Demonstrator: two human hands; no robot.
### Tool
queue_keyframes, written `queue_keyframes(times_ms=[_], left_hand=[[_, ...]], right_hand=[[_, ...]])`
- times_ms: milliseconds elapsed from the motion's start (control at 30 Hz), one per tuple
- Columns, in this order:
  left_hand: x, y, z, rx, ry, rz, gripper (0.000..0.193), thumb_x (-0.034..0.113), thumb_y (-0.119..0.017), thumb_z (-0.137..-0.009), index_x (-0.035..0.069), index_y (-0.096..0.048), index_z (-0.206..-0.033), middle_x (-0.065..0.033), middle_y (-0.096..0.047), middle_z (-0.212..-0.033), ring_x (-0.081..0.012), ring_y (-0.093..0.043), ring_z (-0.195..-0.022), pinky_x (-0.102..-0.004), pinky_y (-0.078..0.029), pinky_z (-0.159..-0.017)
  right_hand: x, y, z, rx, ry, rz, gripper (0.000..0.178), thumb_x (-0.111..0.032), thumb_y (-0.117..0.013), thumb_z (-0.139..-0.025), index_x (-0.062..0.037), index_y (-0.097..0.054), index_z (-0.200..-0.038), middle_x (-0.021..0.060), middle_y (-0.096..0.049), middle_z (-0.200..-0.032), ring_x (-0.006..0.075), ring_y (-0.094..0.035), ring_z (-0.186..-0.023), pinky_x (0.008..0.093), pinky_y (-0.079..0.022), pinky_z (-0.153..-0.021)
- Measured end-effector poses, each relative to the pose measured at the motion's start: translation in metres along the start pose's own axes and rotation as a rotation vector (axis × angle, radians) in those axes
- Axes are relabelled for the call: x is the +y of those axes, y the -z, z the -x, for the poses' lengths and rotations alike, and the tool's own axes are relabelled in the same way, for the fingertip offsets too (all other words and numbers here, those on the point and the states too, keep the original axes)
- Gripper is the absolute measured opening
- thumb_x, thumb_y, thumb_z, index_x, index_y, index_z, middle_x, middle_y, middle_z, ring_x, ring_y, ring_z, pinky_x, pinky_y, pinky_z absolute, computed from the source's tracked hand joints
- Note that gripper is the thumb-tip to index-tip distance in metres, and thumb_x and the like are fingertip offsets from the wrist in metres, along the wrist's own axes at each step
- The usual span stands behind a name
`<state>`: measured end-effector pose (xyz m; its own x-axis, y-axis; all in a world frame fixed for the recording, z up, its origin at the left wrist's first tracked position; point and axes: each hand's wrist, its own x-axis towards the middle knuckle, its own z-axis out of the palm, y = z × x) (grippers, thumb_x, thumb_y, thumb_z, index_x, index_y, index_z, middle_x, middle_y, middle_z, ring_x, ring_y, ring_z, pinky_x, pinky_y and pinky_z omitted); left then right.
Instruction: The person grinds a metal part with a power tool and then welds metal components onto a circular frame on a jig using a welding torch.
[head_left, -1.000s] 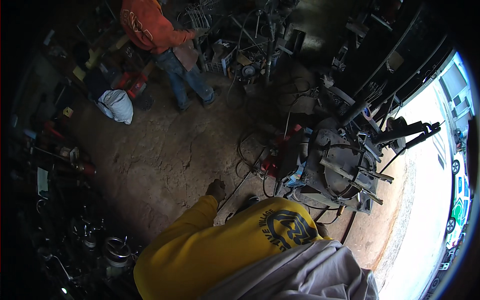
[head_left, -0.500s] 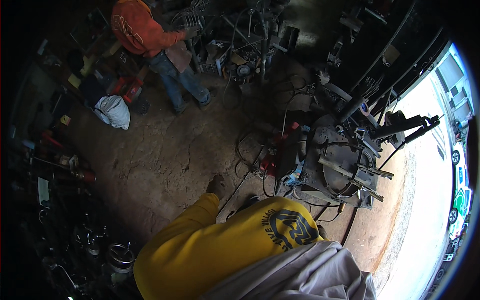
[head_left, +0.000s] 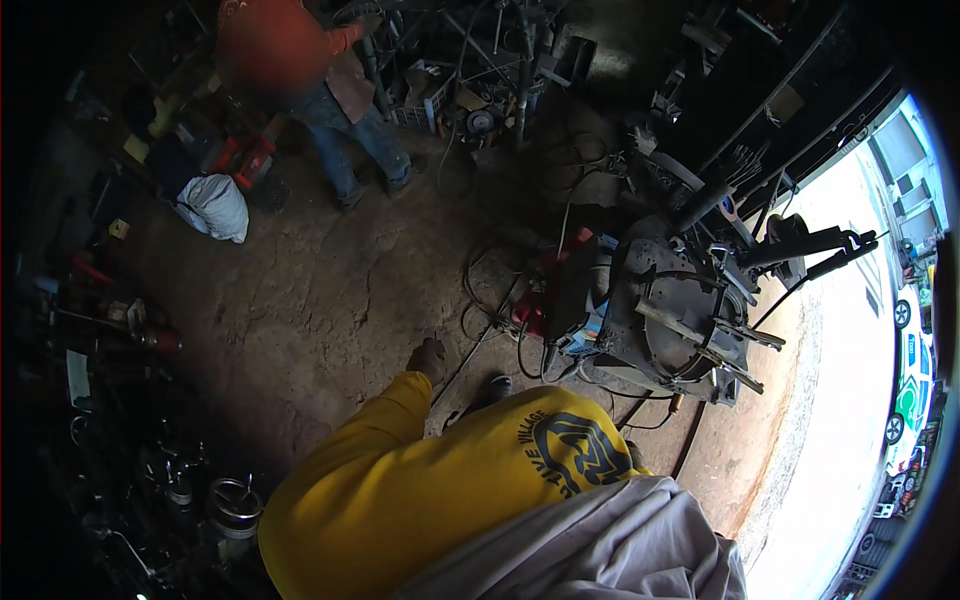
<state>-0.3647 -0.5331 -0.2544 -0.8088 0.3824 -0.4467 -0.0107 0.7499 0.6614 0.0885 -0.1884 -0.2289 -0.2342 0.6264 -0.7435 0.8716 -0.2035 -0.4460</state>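
My left arm, in a yellow sleeve (head_left: 385,415), reaches forward from my body. At its end my left hand (head_left: 428,358) hangs over the brown earth floor (head_left: 300,330). The fingers are dark and look bent, but whether they hold anything cannot be made out. A dark cable (head_left: 470,368) runs along the floor just right of this hand. One of my shoes (head_left: 492,388) shows below it. My right hand is hidden behind my yellow shirt (head_left: 480,450). To the right stands a dark metal worktable (head_left: 650,330) with a ring-shaped metal frame (head_left: 690,325) and flat bars on it.
A red machine (head_left: 535,310) with looped cables sits beside the worktable. Ahead left, a person in an orange top (head_left: 270,45) stands near a white sack (head_left: 217,208) and a red box (head_left: 245,160). Metal clutter (head_left: 235,505) fills the left. Bright ground and a parked car (head_left: 908,385) lie outside, right.
My view has shifted slightly, and the room's objects sit a little higher and further left. My left hand stays low beside the cable. The person in orange still stands in the same place.
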Motion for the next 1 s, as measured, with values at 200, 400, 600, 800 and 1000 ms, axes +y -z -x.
queue_keyframes(times_ms=[200, 400, 600, 800, 1000], left_hand=[[-0.001, 0.000, 0.009, 0.010, 0.072, -0.018, 0.017, 0.006, -0.058, -0.084, 0.006, -0.059, -0.101, -0.0197, -0.069, -0.096, -0.0371, -0.067, -0.093, -0.0427, -0.052, -0.081], [0.054, 0.008, 0.021, 0.075, 0.125, 0.380, 0.021, 0.009, -0.060, -0.088, 0.008, -0.055, -0.108, -0.0159, -0.069, -0.090, -0.0309, -0.069, -0.089, -0.0409, -0.054, -0.073], [0.202, 0.041, 0.047, 0.027, -0.212, 0.316, 0.016, 0.006, -0.061, -0.092, 0.005, -0.051, -0.105, -0.0108, -0.065, -0.088, -0.0182, -0.069, -0.078, -0.0311, -0.057, -0.064], [0.272, 0.018, 0.035, -0.295, -0.339, 0.891, 0.021, -0.001, -0.055, -0.094, 0.005, -0.044, -0.110, -0.0121, -0.064, -0.108, -0.0203, -0.070, -0.080, -0.0333, -0.061, -0.069], [0.337, 0.009, 0.071, -0.438, -0.335, 1.332, 0.022, -0.002, -0.054, -0.094, 0.009, -0.049, -0.113, -0.0116, -0.064, -0.115, -0.0263, -0.068, -0.094, -0.0430, -0.062, -0.079]], right_hand=[[-0.010, 0.007, 0.011, 0.006, 0.021, 0.001, 0.041, -0.039, -0.065, -0.084, -0.0003, -0.069, -0.098, 0.0108, -0.069, -0.080, 0.0204, -0.064, -0.073, 0.0358, -0.050, -0.067], [-0.027, 0.005, 0.024, 0.001, 0.068, -0.043, 0.038, -0.037, -0.065, -0.084, -0.0004, -0.069, -0.094, 0.0097, -0.068, -0.076, 0.0190, -0.063, -0.068, 0.0348, -0.050, -0.064], [-0.075, 0.000, 0.046, 0.008, 0.173, -0.093, 0.036, -0.035, -0.065, -0.085, -0.0006, -0.069, -0.091, 0.0085, -0.067, -0.072, 0.0175, -0.063, -0.064, 0.0339, -0.049, -0.061], [-0.169, 0.000, 0.069, -0.189, 0.447, -0.282, 0.030, -0.026, -0.059, -0.093, 0.0009, -0.067, -0.104, 0.0055, -0.066, -0.077, 0.0133, -0.061, -0.066, 0.0278, -0.047, -0.061], [-0.261, 0.006, 0.125, -0.607, 0.601, -0.589, 0.047, -0.043, -0.060, -0.095, -0.0023, -0.061, -0.119, 0.0035, -0.064, -0.092, 0.0135, -0.061, -0.077, 0.0287, -0.050, -0.070]])
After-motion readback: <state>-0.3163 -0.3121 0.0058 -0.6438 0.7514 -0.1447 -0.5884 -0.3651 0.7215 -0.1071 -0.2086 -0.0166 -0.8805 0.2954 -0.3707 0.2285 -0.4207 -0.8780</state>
